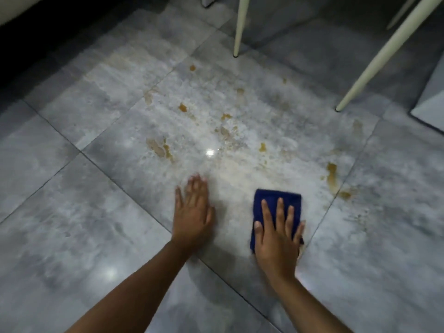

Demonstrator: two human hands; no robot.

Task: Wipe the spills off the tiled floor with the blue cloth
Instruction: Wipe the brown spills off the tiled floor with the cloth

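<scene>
Right hand (276, 239) lying flat on the cloth (276, 203), which is lying on the tiled floor (72, 236) at near centre-right. Left hand (193, 212) resting flat on the floor just left of the cloth, apart from it. Spills (158, 147) lying scattered on the tiles beyond both hands, spreading from far left to right; one streak (332, 176) sitting right of the cloth. Two furniture legs standing on the floor beyond the spills: one (240, 27) at far centre, another (384, 54) slanting at far right.

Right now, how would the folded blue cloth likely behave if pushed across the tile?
The blue cloth looks soft and folded, so it would probably bunch without the right hand flat on it. The tiled floor looks glossy, so it likely slides easily.
</scene>
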